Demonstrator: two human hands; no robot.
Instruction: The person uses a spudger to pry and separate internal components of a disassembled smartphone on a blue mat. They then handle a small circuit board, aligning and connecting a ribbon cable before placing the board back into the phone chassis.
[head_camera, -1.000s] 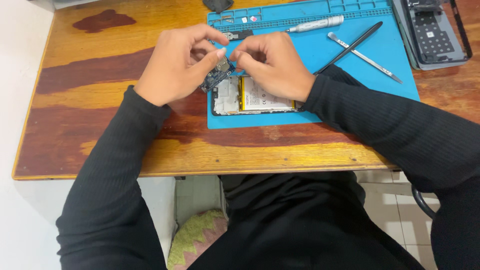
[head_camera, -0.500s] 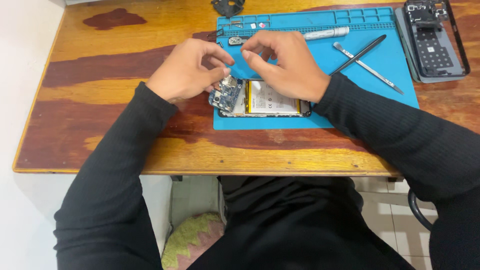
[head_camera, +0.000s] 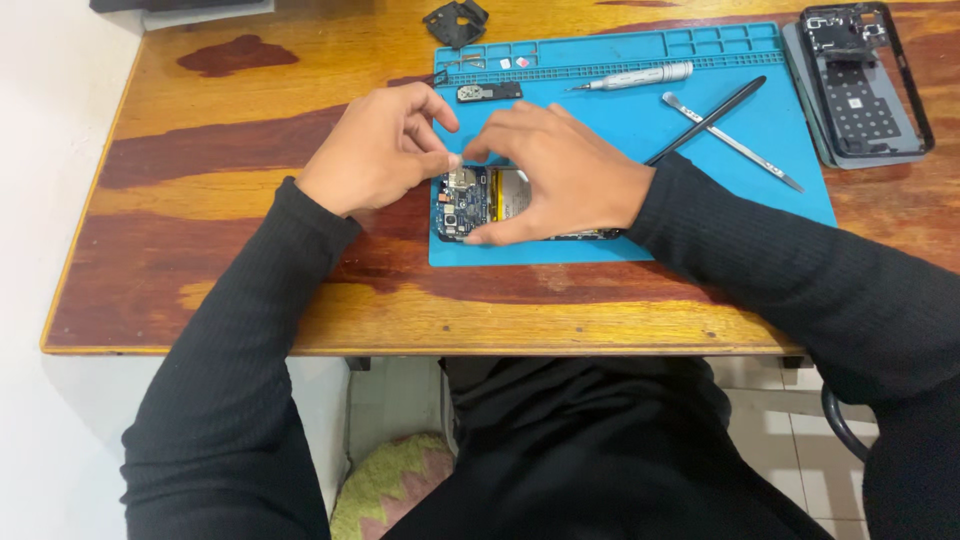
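Working on opened phone (head_camera: 480, 205), lying at near left corner of blue mat (head_camera: 640, 120) on wooden desk (head_camera: 230, 280). Your left hand (head_camera: 375, 150) and right hand (head_camera: 560, 175) meet above circuit board, fingertips pinched close; whether small part sits between them, cannot tell. Right thumb braces phone's near edge. Step likely seating or lifting small board component; next move calls for steady, light fingertip control.

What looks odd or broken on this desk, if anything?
The phone on the blue mat lies opened, circuit board and battery bare, under the left hand and right hand. Its back cover sits apart at the mat's right edge. A dark stain marks the wooden table. Nothing is spilled.
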